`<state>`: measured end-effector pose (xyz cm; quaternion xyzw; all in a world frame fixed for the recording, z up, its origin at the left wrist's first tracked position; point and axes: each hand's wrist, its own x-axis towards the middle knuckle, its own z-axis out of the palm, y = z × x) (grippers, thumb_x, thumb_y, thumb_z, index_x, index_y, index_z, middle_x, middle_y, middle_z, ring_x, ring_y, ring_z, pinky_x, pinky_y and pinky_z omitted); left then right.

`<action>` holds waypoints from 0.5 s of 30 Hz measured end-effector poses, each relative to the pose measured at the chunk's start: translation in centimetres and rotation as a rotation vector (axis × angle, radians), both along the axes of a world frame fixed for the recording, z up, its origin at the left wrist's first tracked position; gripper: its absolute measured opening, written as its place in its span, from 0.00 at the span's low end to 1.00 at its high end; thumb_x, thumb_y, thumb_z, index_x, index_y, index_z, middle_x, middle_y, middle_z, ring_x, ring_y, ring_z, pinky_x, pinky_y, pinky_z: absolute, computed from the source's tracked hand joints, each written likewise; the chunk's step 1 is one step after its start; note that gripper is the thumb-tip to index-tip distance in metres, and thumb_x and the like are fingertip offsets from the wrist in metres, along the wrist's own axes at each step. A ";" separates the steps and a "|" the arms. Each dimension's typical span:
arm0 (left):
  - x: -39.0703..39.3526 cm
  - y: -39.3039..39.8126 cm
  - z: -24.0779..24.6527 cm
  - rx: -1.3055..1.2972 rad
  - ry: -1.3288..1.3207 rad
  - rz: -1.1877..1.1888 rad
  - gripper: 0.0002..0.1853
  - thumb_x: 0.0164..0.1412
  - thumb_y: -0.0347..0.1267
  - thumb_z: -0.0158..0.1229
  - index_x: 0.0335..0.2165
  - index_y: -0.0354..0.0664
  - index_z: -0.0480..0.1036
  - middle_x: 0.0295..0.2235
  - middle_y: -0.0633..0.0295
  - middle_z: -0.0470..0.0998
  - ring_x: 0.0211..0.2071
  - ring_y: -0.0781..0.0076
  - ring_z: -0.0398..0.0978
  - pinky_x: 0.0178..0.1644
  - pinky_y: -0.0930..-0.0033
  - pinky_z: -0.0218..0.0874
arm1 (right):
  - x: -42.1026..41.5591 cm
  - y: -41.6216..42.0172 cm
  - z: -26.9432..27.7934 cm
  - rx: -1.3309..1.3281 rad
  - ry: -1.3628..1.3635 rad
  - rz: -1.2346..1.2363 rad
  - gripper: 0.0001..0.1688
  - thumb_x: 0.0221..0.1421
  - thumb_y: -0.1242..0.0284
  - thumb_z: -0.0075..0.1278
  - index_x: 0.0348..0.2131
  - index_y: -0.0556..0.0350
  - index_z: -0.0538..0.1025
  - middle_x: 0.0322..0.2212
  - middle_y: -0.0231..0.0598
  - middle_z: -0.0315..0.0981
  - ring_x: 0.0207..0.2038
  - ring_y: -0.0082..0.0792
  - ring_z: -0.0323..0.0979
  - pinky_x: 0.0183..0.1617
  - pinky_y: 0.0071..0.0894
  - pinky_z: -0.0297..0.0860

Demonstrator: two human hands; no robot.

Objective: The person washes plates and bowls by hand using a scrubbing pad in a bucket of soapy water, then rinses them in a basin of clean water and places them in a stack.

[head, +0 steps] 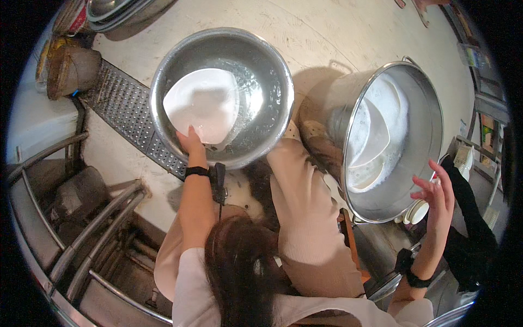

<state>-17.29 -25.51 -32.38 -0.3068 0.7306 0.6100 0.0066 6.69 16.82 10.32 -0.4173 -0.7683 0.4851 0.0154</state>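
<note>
A round steel basin (282, 69) with clear water stands in front of me on the left. In it lies a white rounded-triangular dish (204, 100). My left hand (191, 140) grips the near edge of that dish, thumb on top and the other fingers mostly hidden. To the right is a large steel bucket (425, 122) with sudsy water. White dishes (374, 131) rest in its foam, partly under the surface. Raised beside the bucket's near right rim, my right hand (437, 190) holds nothing, its fingers apart and slightly bent.
A perforated metal drain grate (126, 106) runs along the floor at left, partly under the basin. Metal tube racks (102, 220) fill the lower left. Stacked steel basins (118, 14) sit at the far left. Small white dishes (417, 212) are beside the bucket.
</note>
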 end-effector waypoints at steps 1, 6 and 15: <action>-0.2 0.2 -0.6 0.029 0.027 0.027 0.28 0.54 0.25 0.50 0.53 0.35 0.53 0.48 0.49 0.64 0.45 0.58 0.65 0.48 0.63 0.58 | 1.1 0.3 0.1 0.013 -0.010 -0.043 0.22 0.58 0.69 0.35 0.49 0.64 0.63 0.32 0.46 0.74 0.36 0.32 0.74 0.32 0.25 0.71; -0.7 4.1 -2.3 -0.148 -0.208 0.008 0.32 0.53 0.28 0.54 0.53 0.30 0.50 0.50 0.45 0.61 0.47 0.55 0.65 0.48 0.63 0.60 | 3.3 0.6 0.6 0.019 -0.028 -0.188 0.23 0.59 0.66 0.35 0.50 0.63 0.62 0.30 0.42 0.74 0.33 0.30 0.74 0.30 0.23 0.71; 1.2 8.9 -2.8 0.100 -0.371 -0.042 0.33 0.50 0.29 0.57 0.52 0.27 0.52 0.48 0.46 0.63 0.44 0.55 0.67 0.46 0.63 0.62 | 7.8 1.2 1.5 -0.008 -0.072 -0.359 0.22 0.60 0.65 0.36 0.48 0.61 0.64 0.28 0.41 0.75 0.27 0.25 0.71 0.32 0.22 0.68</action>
